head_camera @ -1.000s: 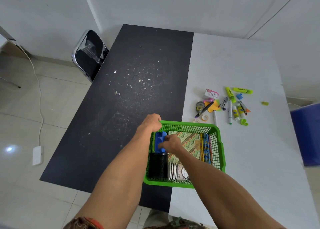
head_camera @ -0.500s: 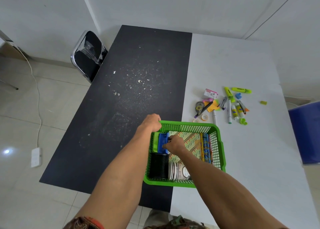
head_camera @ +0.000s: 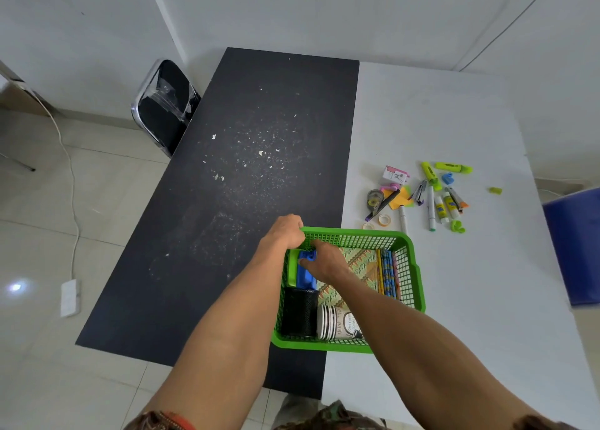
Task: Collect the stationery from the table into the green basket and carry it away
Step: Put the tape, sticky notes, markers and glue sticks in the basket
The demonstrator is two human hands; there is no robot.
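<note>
The green basket (head_camera: 409, 270) sits across the seam between the black table and the white table. My left hand (head_camera: 285, 231) grips its far left corner. My right hand (head_camera: 324, 260) is inside the basket, fingers curled on a blue stapler-like object (head_camera: 305, 277) at the left wall. Also in the basket lie a black mesh cup (head_camera: 298, 312), stacked paper cups (head_camera: 337, 325), a patterned book (head_camera: 360, 260) and several pencils (head_camera: 388, 275). Loose stationery (head_camera: 422, 195) lies on the white table beyond the basket: highlighters, glue sticks, markers, tape rolls, sticky notes.
A small green piece (head_camera: 495, 190) lies apart at the right of the white table (head_camera: 487, 283). The black table (head_camera: 246, 186) is speckled with white crumbs. A black chair (head_camera: 165, 104) stands at far left, a blue bin (head_camera: 574, 244) at the right edge.
My right hand has shifted slightly forward along the blue object inside the basket. My left hand and the basket have stayed put.
</note>
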